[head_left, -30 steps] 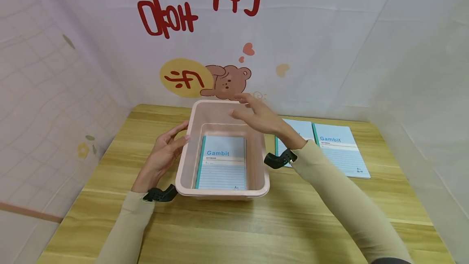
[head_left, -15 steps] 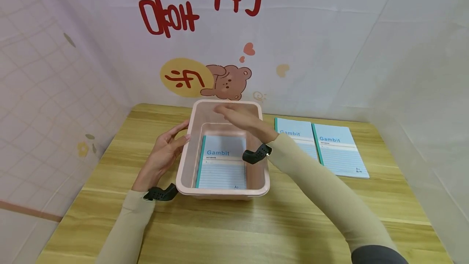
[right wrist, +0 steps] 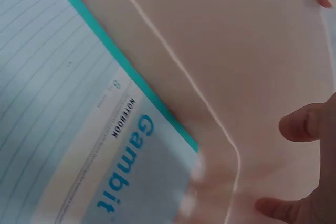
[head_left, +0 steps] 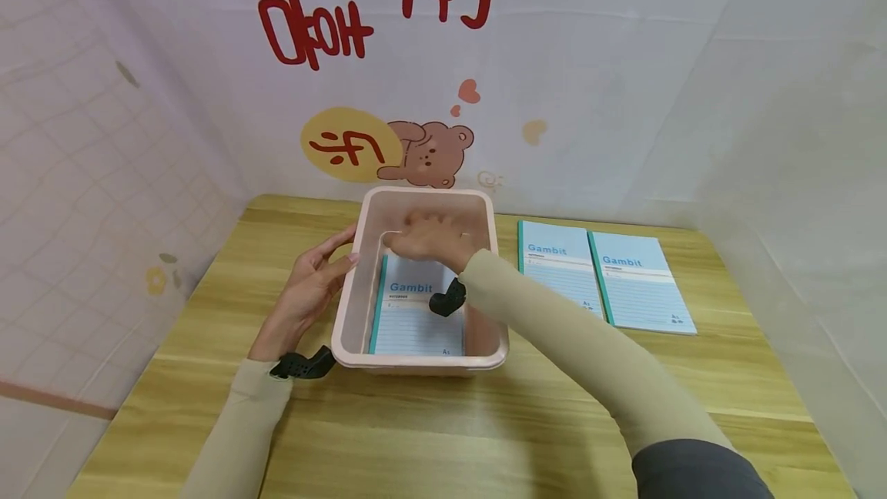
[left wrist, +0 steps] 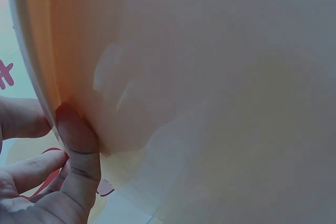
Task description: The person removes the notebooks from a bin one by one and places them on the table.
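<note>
A person's left hand (head_left: 305, 295) pinches the rim of a pale pink plastic bin (head_left: 419, 362) while the right hand (head_left: 431, 239) hangs inside, above a Gambit notebook (head_left: 416, 328)

The notebook lies face up on the bin's floor, teal spine to the left; the right hand's fingers are spread wide and hold nothing, though whether they touch the far wall cannot be told; two matching notebooks (head_left: 560, 266) lie side by side on the wood-grain table (head_left: 416, 437), right of the bin
</note>
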`<state>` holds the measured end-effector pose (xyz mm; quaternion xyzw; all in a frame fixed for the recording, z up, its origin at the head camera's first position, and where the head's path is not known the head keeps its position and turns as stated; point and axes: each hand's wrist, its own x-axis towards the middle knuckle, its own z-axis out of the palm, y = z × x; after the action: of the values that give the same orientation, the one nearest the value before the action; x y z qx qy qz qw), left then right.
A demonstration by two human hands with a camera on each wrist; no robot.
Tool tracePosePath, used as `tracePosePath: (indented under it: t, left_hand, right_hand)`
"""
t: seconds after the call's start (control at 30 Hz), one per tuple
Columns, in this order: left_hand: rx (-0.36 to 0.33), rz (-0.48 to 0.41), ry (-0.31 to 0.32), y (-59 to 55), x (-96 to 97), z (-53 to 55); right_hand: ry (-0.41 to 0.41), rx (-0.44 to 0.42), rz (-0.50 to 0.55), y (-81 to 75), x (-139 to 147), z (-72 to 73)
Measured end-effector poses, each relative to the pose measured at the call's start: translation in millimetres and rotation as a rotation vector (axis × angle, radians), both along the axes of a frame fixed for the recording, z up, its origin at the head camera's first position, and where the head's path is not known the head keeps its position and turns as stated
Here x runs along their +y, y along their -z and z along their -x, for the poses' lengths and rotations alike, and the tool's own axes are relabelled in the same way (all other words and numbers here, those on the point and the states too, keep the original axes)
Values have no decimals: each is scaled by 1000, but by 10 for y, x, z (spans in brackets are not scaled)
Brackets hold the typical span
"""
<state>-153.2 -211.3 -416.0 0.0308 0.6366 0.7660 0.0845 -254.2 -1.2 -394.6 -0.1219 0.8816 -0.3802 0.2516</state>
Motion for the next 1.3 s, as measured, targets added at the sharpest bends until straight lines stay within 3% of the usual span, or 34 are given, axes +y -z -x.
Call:
tracePosePath:
  t: [0.07,0.13,0.23,0.6,0.83,1.0,1.3]
  left_hand:
    - [-11,-2,0,9,-3,1]
    - [-10,-2,7,15,-2,3]
    - [-7,4,6,22,0,8]
    - [3,-6,15,13,43,20]
    - [6,-15,10,1,46,26]
    - [7,-6,4,0,27,12]
    - [-3,-9,0,5,1,2]
  right_hand:
    - [-35,172,-379,-23,-92,-135]
    - [1,223,-507,47,-188,-181]
    - [15,250,-603,161,-291,-200]
    - [-27,213,-695,391,-384,-184]
    - [-108,109,-728,448,-406,-200]
    - [-118,133,-728,393,-425,-260]
    - [-116,191,-825,507,-511,-123]
